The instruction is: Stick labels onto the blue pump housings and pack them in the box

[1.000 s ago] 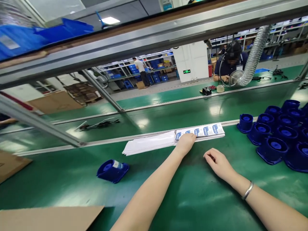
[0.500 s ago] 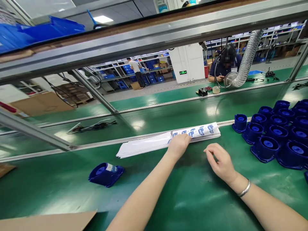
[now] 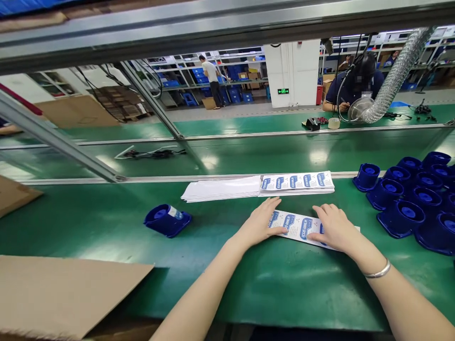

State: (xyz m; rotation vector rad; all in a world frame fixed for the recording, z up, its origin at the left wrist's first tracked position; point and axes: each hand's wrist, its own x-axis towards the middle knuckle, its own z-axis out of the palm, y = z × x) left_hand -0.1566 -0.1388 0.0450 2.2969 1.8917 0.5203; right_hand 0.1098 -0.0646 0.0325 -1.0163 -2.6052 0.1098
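A strip of blue-and-white printed labels (image 3: 295,226) is between my hands, low over the green bench. My left hand (image 3: 260,223) grips its left end, thumb along the near edge and fingers at the far edge. Toward its other end, my right hand (image 3: 336,228) holds the strip with the thumb across the printed face. Just beyond lies a stack of similar label strips (image 3: 296,182), beside a pile of plain white strips (image 3: 222,188). To the left, a dark blue plastic housing (image 3: 164,220) lies tilted, a label on its side.
Several blue housings (image 3: 401,215) stand close together at the right. Brown cardboard (image 3: 71,289) covers the near left corner. A metal frame post (image 3: 71,135) slants down to the bench's back rail. Across the bench, a co-worker (image 3: 355,85) sits by a flexible duct (image 3: 401,76).
My left hand has drawn a label strip off the stack toward me. My right hand, empty before, now holds it too. The view has shifted, showing more cardboard at the near left.
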